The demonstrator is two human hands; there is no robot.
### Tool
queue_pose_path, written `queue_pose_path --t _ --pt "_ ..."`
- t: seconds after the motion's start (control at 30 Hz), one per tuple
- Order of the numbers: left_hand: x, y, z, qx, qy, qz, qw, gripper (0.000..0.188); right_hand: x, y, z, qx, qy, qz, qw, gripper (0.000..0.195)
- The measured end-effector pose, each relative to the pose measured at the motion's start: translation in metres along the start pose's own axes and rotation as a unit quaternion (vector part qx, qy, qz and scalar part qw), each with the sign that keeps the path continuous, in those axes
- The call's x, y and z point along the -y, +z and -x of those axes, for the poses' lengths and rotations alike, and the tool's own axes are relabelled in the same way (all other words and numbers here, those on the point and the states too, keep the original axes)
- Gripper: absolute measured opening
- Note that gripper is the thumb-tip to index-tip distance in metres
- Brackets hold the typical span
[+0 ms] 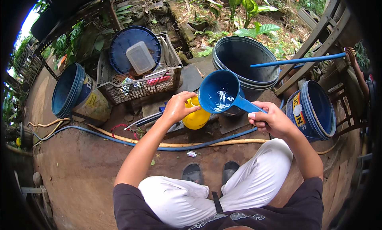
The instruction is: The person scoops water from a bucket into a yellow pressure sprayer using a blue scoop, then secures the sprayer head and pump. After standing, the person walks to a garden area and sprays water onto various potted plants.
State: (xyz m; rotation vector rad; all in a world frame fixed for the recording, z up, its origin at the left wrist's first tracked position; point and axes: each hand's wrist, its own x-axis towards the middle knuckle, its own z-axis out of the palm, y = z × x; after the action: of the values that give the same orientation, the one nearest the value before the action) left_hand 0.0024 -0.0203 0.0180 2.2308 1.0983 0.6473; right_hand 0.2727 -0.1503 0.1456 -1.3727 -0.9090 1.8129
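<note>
My right hand (pixel 267 118) grips the handle of a blue plastic dipper (pixel 219 91), which holds some water. The dipper's bowl is above and beside a yellow plastic container (pixel 195 118), overlapping its right edge in view. My left hand (pixel 179 108) is at the rim of the yellow container, thumb and fingers on either side of it. Left of the container lies a dark blue object with a pale rod (pixel 143 120), partly hidden by my left forearm. Behind the dipper stands a large bucket (pixel 244 60) with a blue hose (pixel 298 61) reaching over its mouth.
A plastic crate (pixel 137 91) holds a blue lid (pixel 119 51) and a clear container (pixel 140 57). Buckets stand at left (pixel 67 91) and right (pixel 310 110). A blue hose (pixel 182 148) and a tan pole (pixel 238 141) cross the ground before my feet. A small battery (pixel 191 154) lies nearby.
</note>
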Motion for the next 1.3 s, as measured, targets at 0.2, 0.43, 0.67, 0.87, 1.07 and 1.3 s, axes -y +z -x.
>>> queue_pose_path --t 0.2,0.43,0.67,0.87,1.07,1.3 --pt "-0.001 -0.002 0.0 0.006 -0.003 -0.004 1.0 0.044 0.006 0.006 0.0 -0.01 0.014 0.039 0.999 0.029" --pt "0.004 -0.003 -0.002 0.011 -0.002 -0.002 1.0 0.043 0.017 0.015 0.007 -0.04 0.013 0.102 0.994 0.028" --pt "0.003 -0.005 -0.002 0.013 -0.002 0.001 1.0 0.042 0.028 0.018 0.013 -0.047 -0.006 0.154 0.987 0.029" --pt "0.003 -0.005 -0.002 0.01 0.002 0.0 1.0 0.041 0.041 0.024 0.021 -0.067 -0.012 0.165 0.984 0.033" --pt "0.005 -0.005 -0.002 0.012 0.001 -0.001 1.0 0.041 0.051 0.026 0.027 -0.065 -0.036 0.223 0.972 0.034" --pt "0.006 -0.004 -0.003 0.012 -0.002 0.0 1.0 0.041 0.057 0.028 0.026 -0.062 -0.044 0.248 0.966 0.037"
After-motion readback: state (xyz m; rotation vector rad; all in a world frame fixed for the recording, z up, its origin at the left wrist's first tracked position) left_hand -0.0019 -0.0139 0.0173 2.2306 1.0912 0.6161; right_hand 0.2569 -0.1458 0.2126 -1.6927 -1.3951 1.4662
